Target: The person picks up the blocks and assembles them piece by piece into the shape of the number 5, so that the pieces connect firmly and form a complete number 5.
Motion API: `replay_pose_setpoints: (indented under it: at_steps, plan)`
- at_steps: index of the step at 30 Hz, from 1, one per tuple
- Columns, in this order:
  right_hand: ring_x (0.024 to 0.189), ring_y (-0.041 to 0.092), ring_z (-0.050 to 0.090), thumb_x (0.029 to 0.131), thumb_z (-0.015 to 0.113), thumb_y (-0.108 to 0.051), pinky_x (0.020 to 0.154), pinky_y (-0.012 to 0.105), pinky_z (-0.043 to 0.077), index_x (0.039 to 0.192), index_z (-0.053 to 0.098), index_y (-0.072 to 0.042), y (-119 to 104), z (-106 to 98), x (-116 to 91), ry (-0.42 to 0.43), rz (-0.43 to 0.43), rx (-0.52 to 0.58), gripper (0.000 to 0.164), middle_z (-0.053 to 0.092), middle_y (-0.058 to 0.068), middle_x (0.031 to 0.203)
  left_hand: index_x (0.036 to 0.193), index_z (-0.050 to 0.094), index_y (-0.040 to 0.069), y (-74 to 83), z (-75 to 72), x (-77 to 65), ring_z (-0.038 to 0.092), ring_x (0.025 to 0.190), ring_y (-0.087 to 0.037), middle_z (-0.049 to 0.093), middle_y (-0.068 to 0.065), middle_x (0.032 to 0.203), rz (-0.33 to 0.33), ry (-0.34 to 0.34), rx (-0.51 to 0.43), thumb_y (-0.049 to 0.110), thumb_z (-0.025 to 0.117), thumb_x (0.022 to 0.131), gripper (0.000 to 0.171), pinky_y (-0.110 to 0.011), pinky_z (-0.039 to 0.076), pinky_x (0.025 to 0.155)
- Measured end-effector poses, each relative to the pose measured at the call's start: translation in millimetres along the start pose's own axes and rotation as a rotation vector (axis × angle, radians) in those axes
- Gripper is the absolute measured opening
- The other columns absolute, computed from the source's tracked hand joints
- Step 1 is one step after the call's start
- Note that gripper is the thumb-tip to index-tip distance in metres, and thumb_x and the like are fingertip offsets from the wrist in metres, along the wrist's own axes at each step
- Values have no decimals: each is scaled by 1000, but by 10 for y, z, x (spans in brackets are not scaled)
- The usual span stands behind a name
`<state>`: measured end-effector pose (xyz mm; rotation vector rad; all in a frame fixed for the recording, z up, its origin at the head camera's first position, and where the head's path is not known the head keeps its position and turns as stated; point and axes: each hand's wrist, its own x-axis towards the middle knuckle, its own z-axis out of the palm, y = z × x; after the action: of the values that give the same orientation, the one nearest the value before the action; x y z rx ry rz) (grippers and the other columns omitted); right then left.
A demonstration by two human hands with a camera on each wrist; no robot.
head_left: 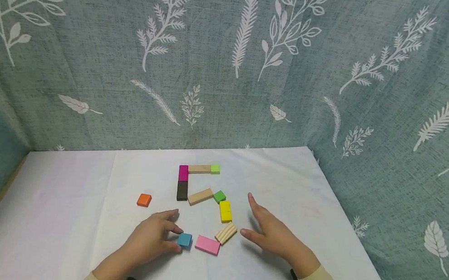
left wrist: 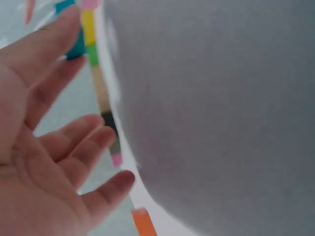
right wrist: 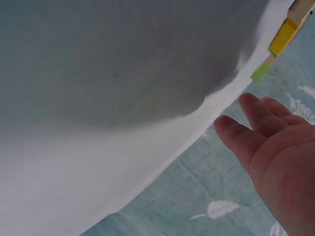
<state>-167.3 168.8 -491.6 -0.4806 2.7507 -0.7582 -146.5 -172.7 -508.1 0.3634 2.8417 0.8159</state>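
In the head view my left hand (head_left: 152, 237) pinches a small blue block (head_left: 184, 240) between thumb and index finger. The left wrist view also shows the blue block (left wrist: 76, 46) at those fingertips, partly covered by the thumb. Just right of it lies a pink block (head_left: 207, 245), apart from the blue one. A ridged cream block (head_left: 226, 233) touches or nearly touches the pink block's corner. To the right of the blocks, my right hand (head_left: 274, 234) is held with fingers spread and nothing in it; its thumb is nearest the ridged block.
The curve of blocks continues with yellow (head_left: 225, 211), green (head_left: 220, 197), plain wood (head_left: 200, 197), black (head_left: 182, 190), magenta (head_left: 183, 173), another wooden block (head_left: 199, 169) and light green (head_left: 215, 169). An orange block (head_left: 144, 200) lies alone at left. Patterned curtains surround the white tabletop (head_left: 61, 205).
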Motion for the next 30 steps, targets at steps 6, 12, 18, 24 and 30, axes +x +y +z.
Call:
replay_pose_setpoints:
  at_steps: [6,12,18,24,30]
  plan:
    - [150,29,35,92,65,-57,121,51,33,163,2,-32,28,21,-21,-14,13,21,98,28,7,166,93,83,23,91,7,61,53,135,-33,59,-6,145,51,-8,55,27,95,64,32,-54,48,106]
    - [149,30,38,92,66,-57,120,51,34,162,0,-35,64,22,-37,-5,27,-1,98,32,9,165,72,75,23,95,-9,93,59,129,-35,63,-8,140,-10,49,85,33,97,60,27,-52,54,97]
    - [149,30,37,93,65,-57,120,51,34,162,0,-34,90,3,-44,5,2,-7,98,30,8,165,62,66,24,123,-2,112,60,126,-38,63,-10,140,-30,50,119,36,97,59,33,-52,56,92]
    - [151,29,35,93,66,-56,121,50,32,162,-2,-33,99,-9,-46,-15,-13,6,100,26,6,167,63,69,22,119,25,116,61,125,-39,64,-12,138,-33,38,148,35,97,59,32,-51,56,90]
    - [151,29,34,92,68,-54,121,51,32,162,-1,-33,138,4,-45,-19,0,18,101,25,5,167,63,71,23,138,72,117,61,124,-37,65,-13,136,-12,32,189,38,97,60,30,-49,57,88]
